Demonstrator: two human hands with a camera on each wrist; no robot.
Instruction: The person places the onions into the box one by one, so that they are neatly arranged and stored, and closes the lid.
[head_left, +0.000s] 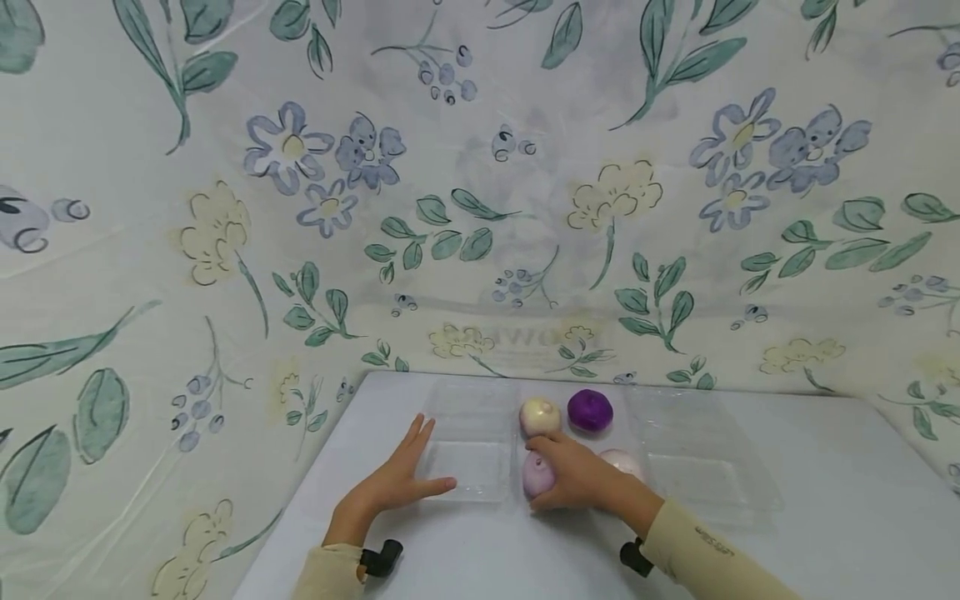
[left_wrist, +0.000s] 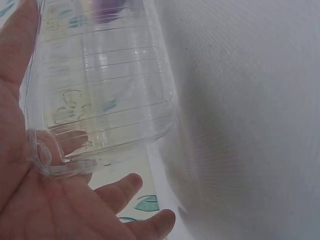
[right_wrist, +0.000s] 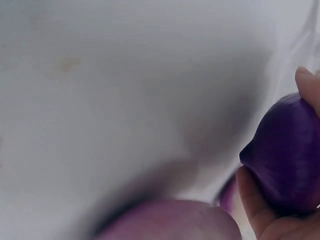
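My left hand (head_left: 393, 479) is at the left side of a clear plastic clamshell box (head_left: 472, 497), thumb and fingers spread. In the left wrist view the box's ribbed wall (left_wrist: 107, 115) lies against the palm, with extended fingers seen beyond it. My right hand (head_left: 581, 475) grips a purple onion (head_left: 537, 475) just right of that box. The right wrist view shows this onion (right_wrist: 287, 152) darker, between thumb and fingers. A pale onion (head_left: 540, 415) and a deep purple onion (head_left: 590, 411) sit behind this hand. A pinkish onion (head_left: 621, 460) is partly hidden by the right wrist.
A second clear plastic box (head_left: 705, 479) lies to the right of the onions. Everything rests on a white table (head_left: 825, 483). A flower-printed sheet (head_left: 480, 167) hangs behind the table and along its left side.
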